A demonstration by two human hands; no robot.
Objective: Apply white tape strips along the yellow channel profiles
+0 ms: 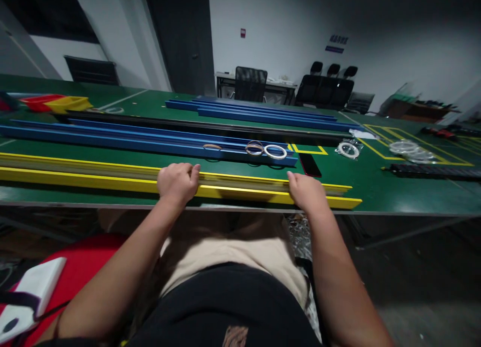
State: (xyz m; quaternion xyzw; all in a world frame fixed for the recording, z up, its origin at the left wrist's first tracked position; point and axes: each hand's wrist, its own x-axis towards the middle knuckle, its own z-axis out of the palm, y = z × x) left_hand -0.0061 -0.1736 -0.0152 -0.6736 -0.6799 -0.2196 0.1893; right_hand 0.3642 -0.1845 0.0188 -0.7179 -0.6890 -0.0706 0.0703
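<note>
A long yellow channel profile [244, 193] lies along the front edge of the green table. My left hand [178, 182] is closed over it near the middle of the view, thumb toward the right. Farther right, my right hand [308, 191] grips the same profile near its right end, with most of its fingers hidden. Just behind lies a blue channel profile [150, 147], with a white tape roll [275, 152] and a brownish ring [254, 147] resting at its right part. A dark phone [310, 164] lies on the table beyond my right hand.
More blue profiles [263, 115] and a long black profile [210, 129] lie farther back. Red [42, 102] and yellow bins [69, 104] stand at the left. Bagged rolls [411, 150] and a black strip [436, 170] are at the right. A red seat [84, 252] is below left.
</note>
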